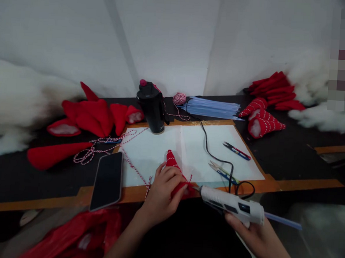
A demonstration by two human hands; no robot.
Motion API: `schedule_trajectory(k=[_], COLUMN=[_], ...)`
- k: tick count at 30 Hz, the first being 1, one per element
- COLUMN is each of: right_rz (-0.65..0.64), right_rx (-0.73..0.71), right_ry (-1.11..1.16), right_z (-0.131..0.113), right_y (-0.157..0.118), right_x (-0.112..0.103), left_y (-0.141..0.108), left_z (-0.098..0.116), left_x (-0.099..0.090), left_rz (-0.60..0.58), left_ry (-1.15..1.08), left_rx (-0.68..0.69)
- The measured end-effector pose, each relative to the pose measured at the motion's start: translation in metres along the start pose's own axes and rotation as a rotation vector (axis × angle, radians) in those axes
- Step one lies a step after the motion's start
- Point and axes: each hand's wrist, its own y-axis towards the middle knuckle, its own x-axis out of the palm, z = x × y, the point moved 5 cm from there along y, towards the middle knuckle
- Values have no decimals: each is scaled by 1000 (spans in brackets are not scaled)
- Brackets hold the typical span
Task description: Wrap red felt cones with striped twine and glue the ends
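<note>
A red felt cone (171, 161) is pinched in the left hand (162, 194); the right hand (249, 237) grips a white glue gun (229, 202), its nozzle apparently touching the felt.

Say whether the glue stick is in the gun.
In: the blue glue stick juts from the rear of the white glue gun in the right hand.

Over the white paper sheet (153, 151) there is room for the left hand (162, 194) to pass forward, but the black cord (214, 158) crosses the far side, and the hot glue gun (229, 200) in the right hand (250, 237) stands close by. Leftward, the smartphone (107, 181) and red-and-white twine (92, 151) lie in the path to the red felt cones (88, 118).
</note>
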Motion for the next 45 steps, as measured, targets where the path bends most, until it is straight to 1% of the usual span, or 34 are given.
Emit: schedule_trajectory(k=[4,7,8,11,13,15,18,20,21,23,24,25,26,27,28,29,30,31,32,33,35,37,39,41,45], right_rz=[-9,-41,-31,39,88,119,235,281,274,258,294,379,494,596,661,623,476,277,129,16,-158,-262,-320,-344,-349], right_rx=[-15,-10,4,57,90,168,385,444,448,435,417,380,313,207,79,-58,-175,-236,-258,-255,-236,-199,-159,-140,-134], right_ry=[6,2,-3,15,50,53,-57,-268,-415,-675,-772,-823,-847,-831,-757,-614,-395,-186,-26,86,264,409,521,577,592], right_z=[-10,-7,-5,2,5,12,34,48,54,60,59,54,45,32,19,7,-4,-13,-21,-27,-35,-36,-34,-32,-30], right_y=[5,3,3,10,23,40,64,76,80,84,84,83,80,77,74,74,77,80,82,84,88,91,92,92,87], right_x=[-3,-4,-6,-20,-33,-47,-72,-88,-94,-101,-103,-103,-101,-95,-85,-70,-50,-27,-6,12,40,56,62,63,61], left_y=[0,0,0,0,0,-1,-1,-1,-2,-2,-2,-2,-2,-2,-2,-1,-1,0,0,0,-1,-1,-2,-2,0], left_z=[0,-1,-1,-2,-2,-2,-2,-2,-2,-2,-2,-2,-2,-3,-3,-3,-4,-4,-4,-4,-4,-4,-5,-6,-6], left_x=[0,0,0,1,1,1,1,1,1,0,0,0,1,1,1,1,2,2,2,3,3,3,3,4,5], left_rz=[-1,-1,0,6,12,17,28,34,36,37,37,37,37,39,41,43,46,49,52,56,63,66,64,65,68], left_ry=[-2,-6,-5,-4,-9,-15,-24,-32,-37,-43,-45,-46,-48,-50,-52,-55,-59,-63,-67,-71,-79,-81,-79,-76,-71], left_rx=[3,6,5,-2,-6,-9,-13,-17,-20,-25,-26,-27,-28,-29,-31,-32,-31,-31,-29,-26,-20,-21,-30,-35,-37])
